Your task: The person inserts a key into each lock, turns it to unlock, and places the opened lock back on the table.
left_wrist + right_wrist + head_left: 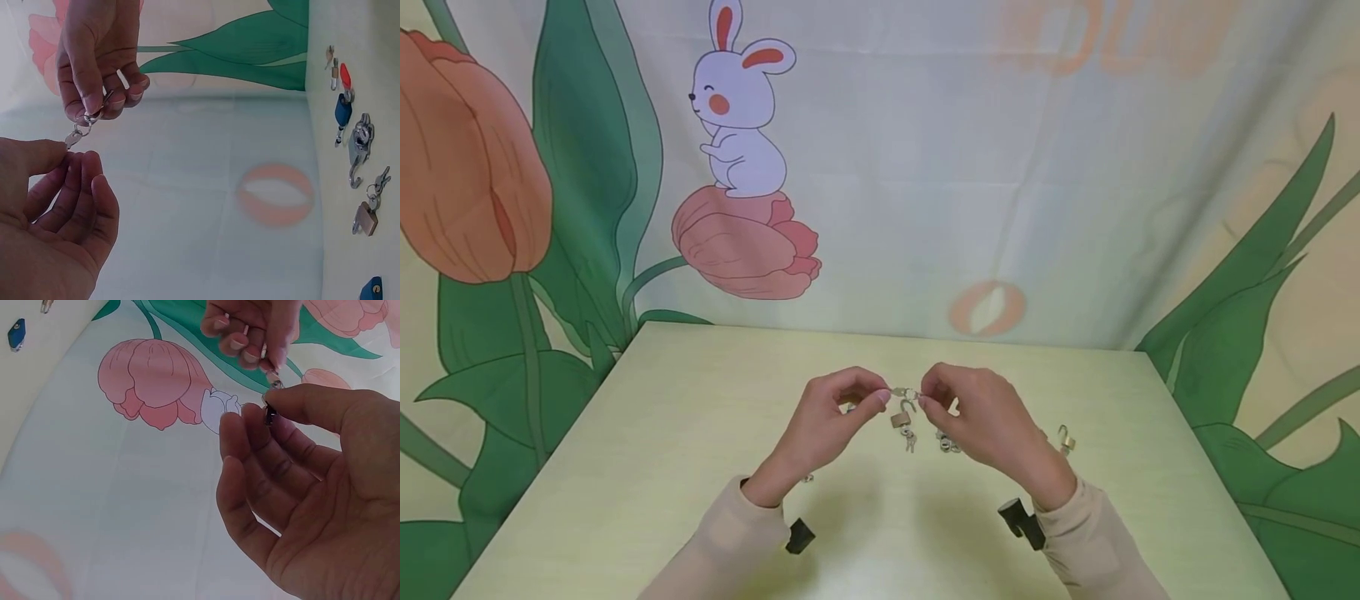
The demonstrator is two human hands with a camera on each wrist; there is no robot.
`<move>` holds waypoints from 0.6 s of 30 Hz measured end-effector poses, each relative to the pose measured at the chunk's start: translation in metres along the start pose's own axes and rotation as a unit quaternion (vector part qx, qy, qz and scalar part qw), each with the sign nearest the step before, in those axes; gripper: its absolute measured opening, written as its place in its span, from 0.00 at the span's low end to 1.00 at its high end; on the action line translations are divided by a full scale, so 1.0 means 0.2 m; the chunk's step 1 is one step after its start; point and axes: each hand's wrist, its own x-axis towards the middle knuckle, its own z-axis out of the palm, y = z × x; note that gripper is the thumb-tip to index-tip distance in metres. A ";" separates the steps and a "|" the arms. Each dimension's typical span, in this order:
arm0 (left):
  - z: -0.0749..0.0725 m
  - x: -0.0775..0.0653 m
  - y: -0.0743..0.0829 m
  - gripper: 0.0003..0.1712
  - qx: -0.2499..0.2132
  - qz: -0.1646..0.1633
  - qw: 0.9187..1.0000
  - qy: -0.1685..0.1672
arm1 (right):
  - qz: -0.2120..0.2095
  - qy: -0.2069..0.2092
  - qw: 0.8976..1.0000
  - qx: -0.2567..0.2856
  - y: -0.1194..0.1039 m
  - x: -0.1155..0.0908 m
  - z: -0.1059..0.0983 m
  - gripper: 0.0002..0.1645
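Between the two hands, above the table, a small key ring (pixel 87 129) with keys is held up. My left hand (pixel 831 417) pinches a silver key (pixel 74 138) on it between thumb and fingertips. My right hand (pixel 981 417) pinches another key (pixel 269 415) at the ring's other side, its end showing past the fingertips. Beneath them on the table lies a brass padlock (pixel 900 420) with its shackle open and keys (pixel 910 441) beside it. Silver locks (pixel 948 443) are partly hidden behind the right hand.
Another open brass padlock (pixel 1067 444) lies to the right on the pale table (pixel 700 400). A blue padlock (pixel 372 289), a second blue lock (pixel 342 111) and a red one (pixel 345 76) show in the left wrist view. A printed cloth (pixel 895 208) hangs behind the table.
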 end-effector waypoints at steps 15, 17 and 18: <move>0.01 0.01 0.04 0.03 0.018 0.033 0.999 0.000 | -0.004 -0.003 1.000 -0.003 0.01 -0.04 0.05 0.05; 0.02 0.02 0.05 0.03 0.018 0.040 0.999 -0.002 | -0.010 0.005 1.000 -0.003 0.00 -0.04 0.05 0.07; 0.02 0.02 0.05 0.03 0.018 0.042 0.999 -0.003 | -0.012 0.010 1.000 -0.003 0.00 -0.04 0.05 0.08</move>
